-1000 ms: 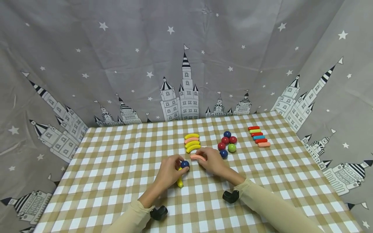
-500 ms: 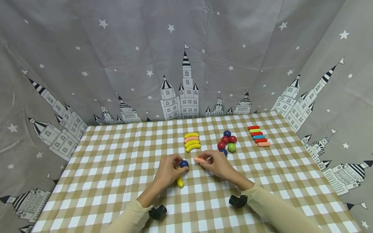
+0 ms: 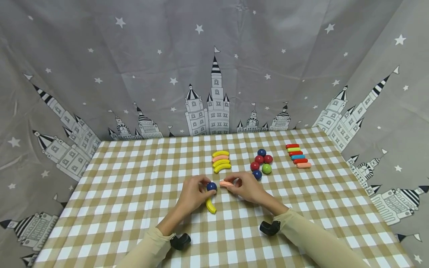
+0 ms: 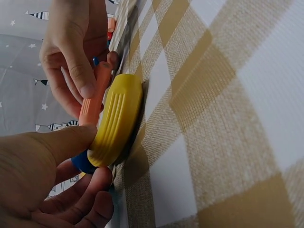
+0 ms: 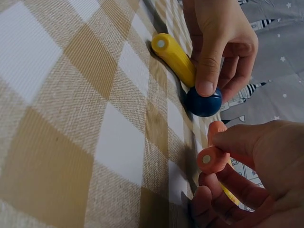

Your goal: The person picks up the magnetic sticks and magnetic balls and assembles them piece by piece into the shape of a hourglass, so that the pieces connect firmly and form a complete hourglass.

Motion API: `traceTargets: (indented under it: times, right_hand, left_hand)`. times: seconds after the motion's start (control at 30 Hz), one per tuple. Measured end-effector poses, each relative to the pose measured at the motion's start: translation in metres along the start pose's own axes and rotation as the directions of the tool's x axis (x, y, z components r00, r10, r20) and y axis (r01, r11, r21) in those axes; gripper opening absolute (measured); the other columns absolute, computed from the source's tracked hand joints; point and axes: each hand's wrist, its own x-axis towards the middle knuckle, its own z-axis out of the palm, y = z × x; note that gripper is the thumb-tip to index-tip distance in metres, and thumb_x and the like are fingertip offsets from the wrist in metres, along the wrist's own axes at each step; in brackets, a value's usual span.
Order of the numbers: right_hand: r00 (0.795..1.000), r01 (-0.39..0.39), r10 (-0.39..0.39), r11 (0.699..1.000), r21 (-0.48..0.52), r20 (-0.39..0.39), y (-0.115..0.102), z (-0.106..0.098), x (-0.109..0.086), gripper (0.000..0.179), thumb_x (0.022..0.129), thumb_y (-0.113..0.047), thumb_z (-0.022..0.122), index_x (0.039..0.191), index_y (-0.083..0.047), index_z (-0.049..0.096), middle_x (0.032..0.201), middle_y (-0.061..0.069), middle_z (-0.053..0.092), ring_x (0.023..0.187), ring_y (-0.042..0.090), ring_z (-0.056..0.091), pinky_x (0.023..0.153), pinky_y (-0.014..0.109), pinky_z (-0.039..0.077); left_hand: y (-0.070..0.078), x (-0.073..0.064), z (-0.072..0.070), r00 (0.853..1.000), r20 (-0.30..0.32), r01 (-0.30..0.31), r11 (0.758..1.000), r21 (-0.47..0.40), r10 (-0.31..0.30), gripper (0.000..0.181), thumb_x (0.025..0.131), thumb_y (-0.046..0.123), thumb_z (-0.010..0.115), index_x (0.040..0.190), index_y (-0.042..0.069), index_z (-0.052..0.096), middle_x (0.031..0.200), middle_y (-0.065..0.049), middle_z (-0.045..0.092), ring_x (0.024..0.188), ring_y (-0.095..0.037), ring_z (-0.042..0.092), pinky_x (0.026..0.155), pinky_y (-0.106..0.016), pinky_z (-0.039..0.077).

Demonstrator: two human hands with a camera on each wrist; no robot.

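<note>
My left hand [image 3: 193,193] pinches a dark blue ball [image 3: 211,186] between thumb and fingers. A curved yellow magnetic stick [image 3: 211,206] touches the ball and extends toward me, low over the cloth. My right hand [image 3: 248,188] pinches a curved peach stick [image 3: 226,184] just right of the ball. In the right wrist view a pale round disc shows on the near end of the peach stick [image 5: 212,160], and a small gap separates this stick from the blue ball [image 5: 204,102]. The left wrist view shows the yellow stick [image 4: 116,118] in front, partly covering the ball.
Behind my hands lies a row of curved sticks [image 3: 221,162], yellow and peach. Several red, blue and green balls [image 3: 259,160] cluster beyond my right hand. Farther right is a row of short straight sticks [image 3: 297,157]. A checked tablecloth [image 3: 134,186] covers the table; a grey curtain [image 3: 151,74] surrounds it.
The peach stick has come away from near the curved row, gone slightly right, then back left toward the ball. The yellow stick's near end has swung a little right.
</note>
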Motion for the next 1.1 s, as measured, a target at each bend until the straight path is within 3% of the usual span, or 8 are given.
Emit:
traceTargets:
  times: [0.27,0.7,1.1]
  right_hand:
    - [1.0,0.006,-0.006,1.0,-0.006,0.025,-0.0031,0.003,0.0038,0.019,0.093,-0.019,0.078,0.112,-0.015,0.078,0.1,-0.005,0.074,0.072,0.013,0.059,0.062,0.024,0.048]
    - [0.999,-0.035,0.036,0.999,-0.026,0.036,-0.0054,0.0024,0.0079,0.021,0.094,-0.015,0.076,0.115,-0.014,0.077,0.105,-0.005,0.074,0.079,0.012,0.058,0.071,0.027,0.049]
    - [0.999,0.036,-0.035,0.998,-0.041,0.019,-0.0018,0.0054,0.0082,0.02,0.094,-0.014,0.076,0.114,-0.012,0.076,0.104,-0.004,0.074,0.08,0.011,0.058,0.072,0.027,0.049]
  left_hand:
    - [0.002,0.0001,-0.0011,1.0,0.025,0.004,1.0,-0.004,-0.004,0.026,0.079,0.01,0.091,0.096,0.006,0.072,0.084,-0.003,0.068,0.061,-0.007,0.055,0.053,-0.023,0.046]
    - [0.0025,0.0022,-0.0021,0.998,0.056,-0.005,1.0,-0.001,0.005,0.024,0.08,0.009,0.09,0.095,0.007,0.072,0.084,-0.002,0.067,0.061,-0.008,0.054,0.052,-0.023,0.046]
    - [0.0039,0.0018,-0.0008,0.997,0.071,0.017,1.0,-0.013,-0.016,0.023,0.081,0.008,0.088,0.093,0.005,0.068,0.073,-0.003,0.063,0.054,-0.008,0.052,0.047,-0.022,0.042]
